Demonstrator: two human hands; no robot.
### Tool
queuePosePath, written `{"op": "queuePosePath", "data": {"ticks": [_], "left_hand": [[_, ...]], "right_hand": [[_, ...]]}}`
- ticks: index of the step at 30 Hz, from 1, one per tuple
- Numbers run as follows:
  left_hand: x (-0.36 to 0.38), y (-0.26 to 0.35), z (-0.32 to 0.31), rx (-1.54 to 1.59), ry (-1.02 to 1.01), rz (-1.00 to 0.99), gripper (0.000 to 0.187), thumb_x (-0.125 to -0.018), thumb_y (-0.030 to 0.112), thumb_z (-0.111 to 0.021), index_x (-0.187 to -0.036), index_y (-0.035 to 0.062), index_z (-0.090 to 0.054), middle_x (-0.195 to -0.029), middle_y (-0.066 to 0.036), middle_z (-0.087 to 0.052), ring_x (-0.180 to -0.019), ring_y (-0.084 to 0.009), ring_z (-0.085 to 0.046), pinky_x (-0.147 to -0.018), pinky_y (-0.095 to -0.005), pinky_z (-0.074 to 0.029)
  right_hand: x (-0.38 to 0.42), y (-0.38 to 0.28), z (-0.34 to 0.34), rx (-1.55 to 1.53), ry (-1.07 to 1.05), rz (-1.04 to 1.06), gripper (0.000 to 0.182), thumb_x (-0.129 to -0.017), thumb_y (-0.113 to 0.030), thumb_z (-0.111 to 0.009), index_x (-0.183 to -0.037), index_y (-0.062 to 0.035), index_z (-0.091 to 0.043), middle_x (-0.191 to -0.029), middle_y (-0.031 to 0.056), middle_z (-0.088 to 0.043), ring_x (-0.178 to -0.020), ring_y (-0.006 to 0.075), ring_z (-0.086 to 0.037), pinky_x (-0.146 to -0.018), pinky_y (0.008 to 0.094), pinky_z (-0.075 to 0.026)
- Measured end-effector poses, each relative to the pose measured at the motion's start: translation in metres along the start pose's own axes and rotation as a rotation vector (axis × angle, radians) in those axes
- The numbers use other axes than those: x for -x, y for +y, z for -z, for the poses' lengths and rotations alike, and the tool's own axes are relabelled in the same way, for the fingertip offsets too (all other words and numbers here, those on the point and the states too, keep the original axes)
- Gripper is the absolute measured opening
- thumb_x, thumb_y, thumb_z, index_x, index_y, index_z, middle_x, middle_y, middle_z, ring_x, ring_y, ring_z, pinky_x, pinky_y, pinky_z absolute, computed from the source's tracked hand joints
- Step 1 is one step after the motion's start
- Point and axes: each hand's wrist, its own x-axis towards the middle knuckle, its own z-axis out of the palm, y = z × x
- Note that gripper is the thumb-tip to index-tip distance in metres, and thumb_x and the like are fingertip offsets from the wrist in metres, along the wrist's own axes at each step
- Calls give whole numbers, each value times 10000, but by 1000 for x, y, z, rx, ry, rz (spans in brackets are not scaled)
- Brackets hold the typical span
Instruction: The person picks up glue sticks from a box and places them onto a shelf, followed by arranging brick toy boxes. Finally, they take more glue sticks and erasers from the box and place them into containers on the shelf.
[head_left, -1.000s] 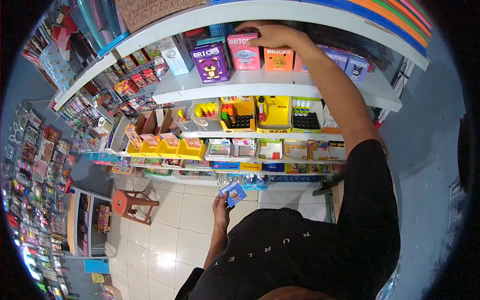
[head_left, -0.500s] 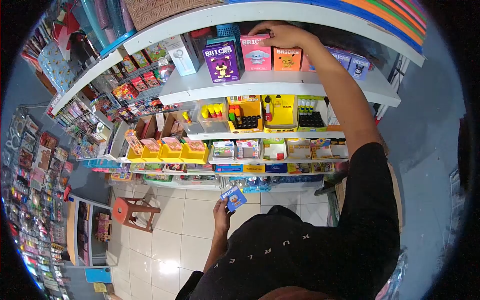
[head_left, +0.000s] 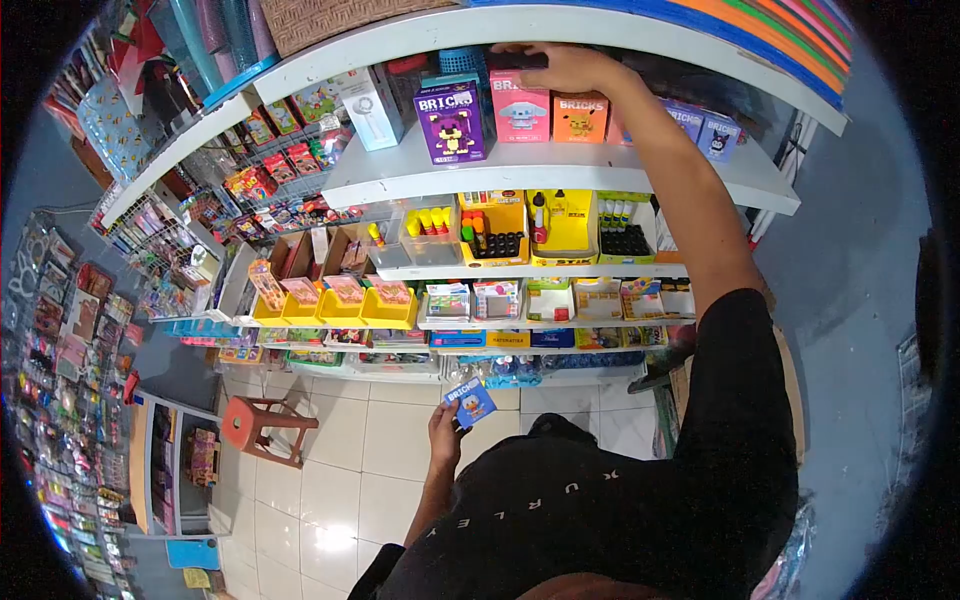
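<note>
My left hand (head_left: pixel 445 432) is closed on a small blue brick-set box (head_left: pixel 470 403) with a white duck figure on its front, low in front of the shelves. Up on the high shelf, my right hand (head_left: pixel 565 70) reaches over the top of a pink brick-set box (head_left: pixel 520 115). Its fingers stretch leftward, and the thumb is near the box's upper edge. An orange brick-set box (head_left: pixel 580 120) stands just under this hand. To the left is a purple brick-set box (head_left: pixel 450 125). Blue-purple brick-set boxes (head_left: pixel 718 137) stand farther right, beyond my forearm.
A white shelf board (head_left: pixel 540 20) runs close above my right hand. Lower shelves carry glue sticks (head_left: pixel 430 220), yellow bins (head_left: pixel 385 308) and small packets. A red stool (head_left: pixel 265 425) stands on the tiled floor (head_left: pixel 390 440) at left, near a wall of hanging goods (head_left: pixel 75 380).
My right hand's fingers have straightened and lifted a little above the pink box's top. My left hand still holds the blue box at nearly the same place. The view has shifted slightly.
</note>
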Motion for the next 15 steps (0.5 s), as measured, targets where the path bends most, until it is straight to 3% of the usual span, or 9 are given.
{"op": "queuePosePath", "data": {"ticks": [3, 9, 10, 15], "left_hand": [[3, -1, 0, 14, -4, -6, 336, -933, 372, -607, -1135, 105, -579, -1044, -29, -646, -918, -180, -616, -760, -340, -462], [2, -11, 10, 37, -1, -17, 321, -927, 375, -614, -1104, 109, -583, -1028, -33, -651, -904, -176, -613, -742, -327, -460], [2, -12, 11, 39, 3, -17, 321, -925, 375, -617, -1101, 109, -583, -1025, -33, -652, -900, -175, -612, -741, -327, -458], [7, -13, 11, 58, 42, -22, 320, -925, 375, -619, -1101, 110, -585, -1009, -28, -652, -890, -166, -614, -742, -327, -454]], "right_hand": [[-17, -15, -8, 31, -10, 61, 673, -815, -398, -731, -1390, -151, -484, -1384, 138, -530, -1243, 276, -527, -1070, 382, -407], [-47, -56, -28, -6, -202, -19, 788, -791, -561, -714, -1407, -145, -453, -1338, 173, -548, -1213, 265, -547, -1041, 362, -432], [-51, -58, -33, -106, -237, -75, 863, -748, -620, -719, -1428, -173, -429, -1372, 181, -517, -1256, 284, -517, -1064, 380, -415], [-61, -83, -25, 131, -250, -36, 932, -705, -665, -723, -1444, -190, -411, -1455, 174, -432, -1343, 312, -428, -1110, 411, -367]]}}
